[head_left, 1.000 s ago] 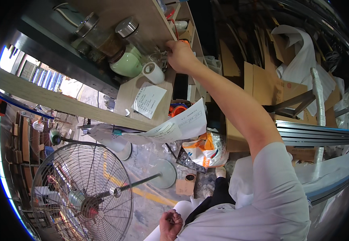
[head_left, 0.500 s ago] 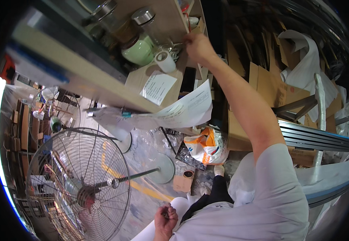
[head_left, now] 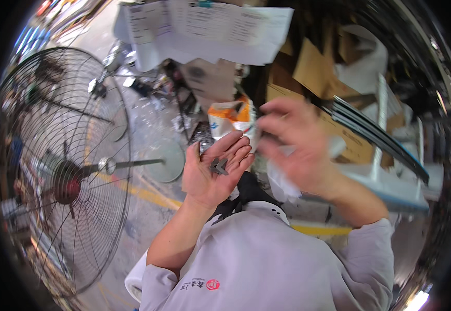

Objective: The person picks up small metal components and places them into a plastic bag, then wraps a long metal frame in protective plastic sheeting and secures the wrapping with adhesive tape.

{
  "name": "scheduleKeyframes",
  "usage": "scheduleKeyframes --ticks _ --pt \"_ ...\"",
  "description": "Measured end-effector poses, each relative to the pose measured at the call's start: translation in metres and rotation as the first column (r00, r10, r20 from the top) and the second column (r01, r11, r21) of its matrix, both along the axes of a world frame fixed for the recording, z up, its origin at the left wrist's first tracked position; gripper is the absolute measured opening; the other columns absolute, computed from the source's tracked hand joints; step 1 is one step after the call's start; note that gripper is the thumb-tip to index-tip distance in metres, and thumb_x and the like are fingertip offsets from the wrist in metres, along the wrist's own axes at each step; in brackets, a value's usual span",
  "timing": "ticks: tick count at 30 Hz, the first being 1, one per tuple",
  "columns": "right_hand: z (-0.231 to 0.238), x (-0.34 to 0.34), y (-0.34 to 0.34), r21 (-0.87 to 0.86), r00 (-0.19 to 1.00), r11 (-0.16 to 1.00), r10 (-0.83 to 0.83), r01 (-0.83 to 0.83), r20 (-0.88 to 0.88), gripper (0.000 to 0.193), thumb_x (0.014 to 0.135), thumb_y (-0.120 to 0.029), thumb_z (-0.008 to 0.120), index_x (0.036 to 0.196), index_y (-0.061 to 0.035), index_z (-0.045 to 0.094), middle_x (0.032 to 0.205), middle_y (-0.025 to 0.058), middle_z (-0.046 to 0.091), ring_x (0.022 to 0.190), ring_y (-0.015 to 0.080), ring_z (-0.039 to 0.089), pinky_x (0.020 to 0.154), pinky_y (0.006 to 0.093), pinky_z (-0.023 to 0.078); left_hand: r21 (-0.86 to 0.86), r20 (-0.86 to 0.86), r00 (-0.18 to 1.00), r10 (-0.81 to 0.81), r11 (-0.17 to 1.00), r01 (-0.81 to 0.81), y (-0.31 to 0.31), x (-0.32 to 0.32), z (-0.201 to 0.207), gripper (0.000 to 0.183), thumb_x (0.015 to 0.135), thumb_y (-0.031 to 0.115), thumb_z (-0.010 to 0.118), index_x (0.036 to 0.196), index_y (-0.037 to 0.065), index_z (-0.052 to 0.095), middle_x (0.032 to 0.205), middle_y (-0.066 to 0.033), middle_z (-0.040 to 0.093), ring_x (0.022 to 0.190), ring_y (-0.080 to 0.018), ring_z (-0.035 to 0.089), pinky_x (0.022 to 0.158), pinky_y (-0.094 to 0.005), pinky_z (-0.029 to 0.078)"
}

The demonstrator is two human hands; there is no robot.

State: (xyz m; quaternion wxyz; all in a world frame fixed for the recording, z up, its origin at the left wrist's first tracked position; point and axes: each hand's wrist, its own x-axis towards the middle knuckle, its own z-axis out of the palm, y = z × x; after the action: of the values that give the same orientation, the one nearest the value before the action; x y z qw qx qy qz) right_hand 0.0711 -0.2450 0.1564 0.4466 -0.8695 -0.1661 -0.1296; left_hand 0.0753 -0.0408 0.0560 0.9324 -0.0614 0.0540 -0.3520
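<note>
A: Which thing is the largest?
B: It is the fan (head_left: 66, 181), on the left side. Its round cage is made from thin, curved wires.
A: And after this one?
B: The shirt (head_left: 272, 264), of pale cloth with soft folds. Then the cardboard (head_left: 313, 72) on the right, brown and stiff with sharp corners, and near it the bars (head_left: 378, 136), long, dark and ridged.
A: Something smaller?
B: The paper sheets (head_left: 210, 31) at the top, white and thin, with a wavy lower edge. Below them is the plastic bag (head_left: 229, 115), white and orange.
A: How are the hands?
B: The right hand (head_left: 295, 142) is raised beside the left hand (head_left: 208, 179), and blurred. Its fingers are spread, so its grip looks open; I cannot tell if something small is inside. The left one is palm up, its grip open, fingers slightly bent.
A: And the smallest?
B: The pieces (head_left: 219, 166), dark grey and angular, lying loosely on the left palm. Their exact number I cannot tell.
</note>
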Motion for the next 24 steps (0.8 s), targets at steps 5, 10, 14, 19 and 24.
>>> scheduleKeyframes --ticks 5,10,14,19,24 --pt "-0.034 -0.108 0.036 -0.264 0.965 0.945 -0.232 0.194 -0.120 0.056 0.074 -0.006 0.081 0.127 -0.0083 0.066 0.152 0.0196 0.042 0.135 0.0416 0.041 0.111 0.0505 0.036 0.250 -0.074 0.952 -0.297 0.918 0.306 -0.027 -0.044 0.025 0.083 0.102 0.054 0.016 0.146 -0.012 0.042 0.135 -0.0229 0.055 0.129 -0.0357 0.050 0.116 -0.0468 0.037" --pt "-0.042 -0.203 0.029 -0.356 0.891 0.857 -0.438 0.373 -0.122 0.047 0.076 -0.012 0.078 0.121 -0.0188 0.070 0.155 0.0178 0.038 0.137 0.0441 0.038 0.110 0.0583 0.032 0.263 -0.089 0.866 -0.493 0.827 0.498 -0.053 -0.113 0.002 0.082 0.102 0.059 0.026 0.135 -0.012 0.049 0.135 -0.0227 0.056 0.129 -0.0353 0.054 0.112 -0.0458 0.043" --pt "-0.053 -0.262 0.015 -0.305 0.852 0.840 -0.505 0.448 -0.137 0.035 0.076 -0.014 0.079 0.110 -0.0142 0.073 0.150 0.0159 0.044 0.139 0.0411 0.037 0.110 0.0585 0.032 0.513 -0.257 0.765 -0.590 0.588 0.626 -0.087 -0.160 0.010 0.080 0.101 0.061 0.028 0.138 -0.007 0.047 0.134 -0.0189 0.056 0.128 -0.0323 0.055 0.111 -0.0439 0.045" --pt "-0.062 -0.316 -0.018 -0.145 0.827 0.853 -0.521 0.501 -0.208 0.021 0.077 -0.014 0.078 0.097 -0.0082 0.072 0.144 0.0112 0.051 0.137 0.0379 0.041 0.109 0.0554 0.034 0.513 -0.179 0.623 -0.761 0.469 0.719 -0.129 -0.196 0.012 0.068 0.103 0.052 0.028 0.140 -0.002 0.047 0.138 -0.0175 0.054 0.128 -0.0324 0.054 0.109 -0.0439 0.046" --pt "-0.086 -0.363 -0.094 0.024 0.831 0.844 -0.521 0.535 -0.192 0.018 0.080 -0.013 0.076 0.097 -0.0058 0.072 0.136 0.0105 0.058 0.133 0.0363 0.044 0.110 0.0513 0.035 0.596 -0.197 0.603 -0.773 0.394 0.700 -0.210 -0.237 0.010 0.060 0.104 0.045 0.026 0.132 -0.002 0.049 0.135 -0.0198 0.053 0.126 -0.0333 0.055 0.108 -0.0451 0.046"
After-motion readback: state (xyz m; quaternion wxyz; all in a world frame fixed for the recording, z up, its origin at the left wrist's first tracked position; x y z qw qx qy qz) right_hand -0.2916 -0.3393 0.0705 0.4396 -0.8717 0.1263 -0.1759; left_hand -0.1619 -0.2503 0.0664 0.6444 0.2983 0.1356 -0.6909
